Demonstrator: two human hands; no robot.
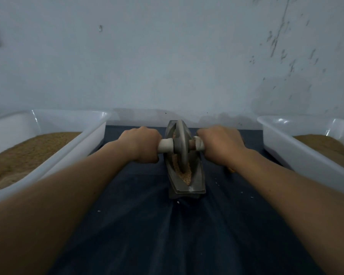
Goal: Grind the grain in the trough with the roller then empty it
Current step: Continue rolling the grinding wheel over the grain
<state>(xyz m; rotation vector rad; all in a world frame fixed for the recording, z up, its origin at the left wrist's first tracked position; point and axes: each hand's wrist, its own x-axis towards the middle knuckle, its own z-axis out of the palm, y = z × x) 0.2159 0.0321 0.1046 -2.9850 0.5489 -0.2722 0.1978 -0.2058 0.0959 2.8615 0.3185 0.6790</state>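
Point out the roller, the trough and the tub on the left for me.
roller [182,147]: head view, face of the grey wheel.
trough [184,187]: head view, lip at its near end.
left tub [72,155]: head view, its white side wall.

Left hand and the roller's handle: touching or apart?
Touching. The head view shows the left hand wrapped round the roller's white handle, which emerges straight from the fist beside the grey wheel, with no gap.
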